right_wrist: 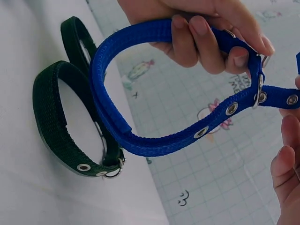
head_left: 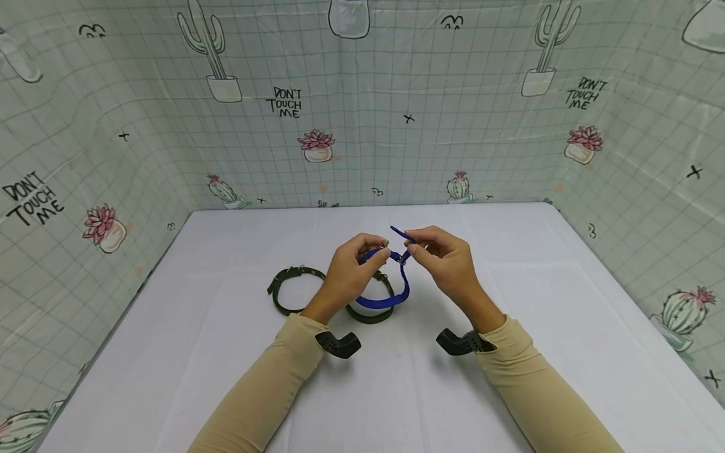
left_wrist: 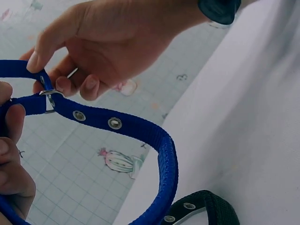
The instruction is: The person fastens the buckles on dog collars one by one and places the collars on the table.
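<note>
Both hands hold a blue webbing collar [head_left: 391, 301] in a loop above the white table [head_left: 226, 377]. My left hand [head_left: 362, 258] grips the strap beside the metal buckle [right_wrist: 259, 89], fingers curled over it. My right hand [head_left: 436, 255] pinches the free eyelet end where it passes through the buckle [left_wrist: 49, 96]; the tip of the strap [head_left: 399, 233] sticks up behind my fingers. The loop [left_wrist: 140, 129] hangs down between the wrists. In the right wrist view the left hand's fingers [right_wrist: 211, 33] wrap the top of the blue collar [right_wrist: 140, 140].
Two dark green collars lie closed on the table: one [head_left: 294, 289] left of my left hand, the other [head_left: 370, 313] directly under the blue loop. A cactus-print cloth wall [head_left: 362, 126] encloses the table at the back and both sides.
</note>
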Demonstrator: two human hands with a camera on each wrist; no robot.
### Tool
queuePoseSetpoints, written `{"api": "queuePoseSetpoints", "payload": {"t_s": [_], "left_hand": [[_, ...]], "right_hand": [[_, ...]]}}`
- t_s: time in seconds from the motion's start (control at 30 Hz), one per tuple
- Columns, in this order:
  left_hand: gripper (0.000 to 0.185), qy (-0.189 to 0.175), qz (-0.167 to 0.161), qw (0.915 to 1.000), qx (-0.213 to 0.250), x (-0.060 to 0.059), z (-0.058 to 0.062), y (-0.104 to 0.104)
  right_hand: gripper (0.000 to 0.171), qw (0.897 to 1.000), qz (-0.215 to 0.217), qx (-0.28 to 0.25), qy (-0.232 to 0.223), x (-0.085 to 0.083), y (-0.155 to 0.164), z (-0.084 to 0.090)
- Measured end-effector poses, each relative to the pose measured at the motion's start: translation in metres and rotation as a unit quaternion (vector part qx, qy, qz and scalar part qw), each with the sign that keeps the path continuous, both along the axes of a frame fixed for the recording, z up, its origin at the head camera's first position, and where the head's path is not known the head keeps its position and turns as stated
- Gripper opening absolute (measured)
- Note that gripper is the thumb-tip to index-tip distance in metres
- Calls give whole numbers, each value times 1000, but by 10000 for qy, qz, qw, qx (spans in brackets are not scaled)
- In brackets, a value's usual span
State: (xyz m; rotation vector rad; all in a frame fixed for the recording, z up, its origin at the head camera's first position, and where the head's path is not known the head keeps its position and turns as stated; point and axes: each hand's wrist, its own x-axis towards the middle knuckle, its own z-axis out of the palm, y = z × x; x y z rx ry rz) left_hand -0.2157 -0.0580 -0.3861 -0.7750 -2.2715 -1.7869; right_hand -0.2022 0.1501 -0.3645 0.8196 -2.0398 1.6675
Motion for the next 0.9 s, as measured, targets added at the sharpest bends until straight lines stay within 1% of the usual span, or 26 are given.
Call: {"api": "queuePoseSetpoints", "payload": {"t_s": [0.1, 0.27, 0.47, 0.57, 0.73, 0.8, 0.9], "left_hand": [[30, 31, 44, 10000, -50, 0, 1, -1], [29, -7, 87, 10000, -26, 0, 4, -2], [29, 107, 182, 9998, -60, 0, 4, -3], [27, 299, 257, 9991, -142, 1, 4, -2], [27, 856, 361, 9953, -277, 4, 6, 0], [26, 1052, 361, 9932, -338, 5, 6, 1], [25, 1210, 382, 9910, -430, 6, 6, 3]], "right_hand": [[25, 10000, 91, 18, 9, 0, -1, 0], [23, 9989, 360, -200, -213, -9, 3, -9], [17, 9977, 541, -353, -200, -12, 5, -12], [14, 9962, 616, -540, -283, -11, 5, -11], [10, 9902, 886, -939, -524, -9, 4, -7], [10, 9887, 970, -955, -627, -9, 4, -6], [7, 9888, 972, -827, -769, -9, 4, -6]]}}
